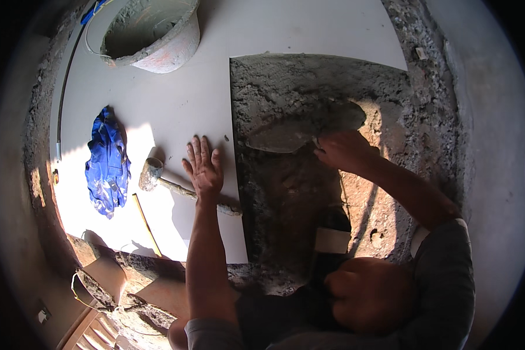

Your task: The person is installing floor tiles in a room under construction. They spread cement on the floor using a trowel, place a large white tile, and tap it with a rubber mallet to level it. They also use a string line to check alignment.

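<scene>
My left hand [204,169] lies flat with its fingers spread on a large white tile [181,116], near the tile's right edge. Beneath that forearm passes the handle of a mallet [151,173], its head just left of the hand. In my right hand [349,153] is the grip of a trowel [280,137], mostly covered by the fingers. The trowel's blade points left and rests low over wet grey mortar [315,73]. This mortar fills the far part of the gap beside the tile; nearer to me, the ground is dark and rough.
A mortar bucket [172,53] stands on the tiles at the far left. A crumpled blue cloth [109,166] and a thin yellow stick [147,224] lie left of the mallet. A bare wall [496,146] rises on the right. Near my knees is a small pale block [331,240].
</scene>
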Demonstrator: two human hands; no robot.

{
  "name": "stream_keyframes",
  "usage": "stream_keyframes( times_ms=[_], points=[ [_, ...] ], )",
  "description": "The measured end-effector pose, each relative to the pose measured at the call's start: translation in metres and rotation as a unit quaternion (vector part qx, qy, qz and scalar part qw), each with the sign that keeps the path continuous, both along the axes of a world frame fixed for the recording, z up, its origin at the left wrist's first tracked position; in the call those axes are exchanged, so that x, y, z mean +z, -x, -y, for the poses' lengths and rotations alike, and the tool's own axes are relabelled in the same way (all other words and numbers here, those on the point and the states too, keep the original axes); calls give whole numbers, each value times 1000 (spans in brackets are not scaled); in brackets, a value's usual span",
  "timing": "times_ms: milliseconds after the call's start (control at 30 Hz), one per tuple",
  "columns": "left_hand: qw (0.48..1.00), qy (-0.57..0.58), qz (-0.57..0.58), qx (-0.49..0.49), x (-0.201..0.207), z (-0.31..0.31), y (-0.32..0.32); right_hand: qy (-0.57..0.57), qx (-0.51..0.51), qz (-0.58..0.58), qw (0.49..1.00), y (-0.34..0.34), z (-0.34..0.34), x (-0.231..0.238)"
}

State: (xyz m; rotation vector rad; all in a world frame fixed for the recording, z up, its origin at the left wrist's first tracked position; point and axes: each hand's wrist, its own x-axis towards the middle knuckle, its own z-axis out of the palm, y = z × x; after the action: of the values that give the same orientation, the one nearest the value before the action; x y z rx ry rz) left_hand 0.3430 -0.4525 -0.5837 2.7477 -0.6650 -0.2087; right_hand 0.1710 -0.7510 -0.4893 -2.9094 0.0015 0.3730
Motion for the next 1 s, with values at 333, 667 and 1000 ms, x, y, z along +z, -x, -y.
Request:
stream_keyframes(
  times_ms=[333, 667, 1000],
  points=[
    [999, 5, -34, -4, 23, -78, 53, 52, -67, -106, 991, -95, -9, 9],
    [997, 70, -25, 18, 17, -87, 74, 58, -114, -103, 986, -76, 11, 33],
    [995, 69, -38, 58, 22, -77, 96, 94, 62, -180, 977, -77, -7, 35]
  ],
)
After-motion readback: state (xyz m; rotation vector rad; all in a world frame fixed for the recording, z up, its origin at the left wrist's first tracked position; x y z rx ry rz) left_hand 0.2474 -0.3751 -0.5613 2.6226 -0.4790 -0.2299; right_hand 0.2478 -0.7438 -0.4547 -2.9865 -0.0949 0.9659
